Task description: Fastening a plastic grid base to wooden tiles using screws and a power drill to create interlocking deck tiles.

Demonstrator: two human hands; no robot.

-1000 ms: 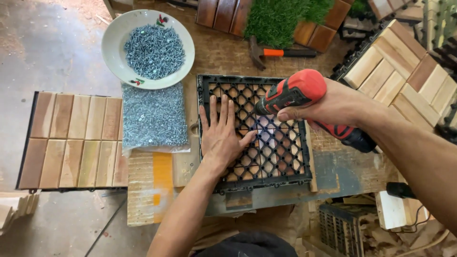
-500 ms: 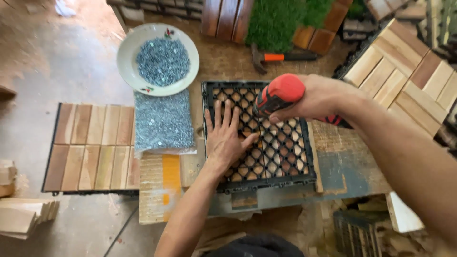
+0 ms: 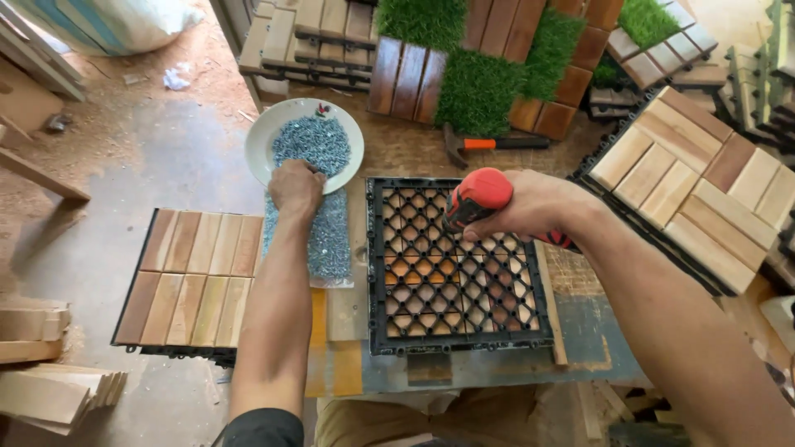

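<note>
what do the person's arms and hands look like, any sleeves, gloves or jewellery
Both hands are bare: no gloves, rings or watch show on the left hand or the right hand. Both forearms are uncovered. A dark short sleeve shows at the top of the left arm; the right arm's sleeve is out of view.

Pale plastic sack (image 3: pixel 108 21) with blue stripes at top left, lying on the sawdust floor

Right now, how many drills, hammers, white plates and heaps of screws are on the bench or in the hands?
Red drill, in the right hand: 1
Hammer: 1
White plate: 1
Heaps of screws: 2, one on the plate, one beside the left hand
Total: 5
</note>
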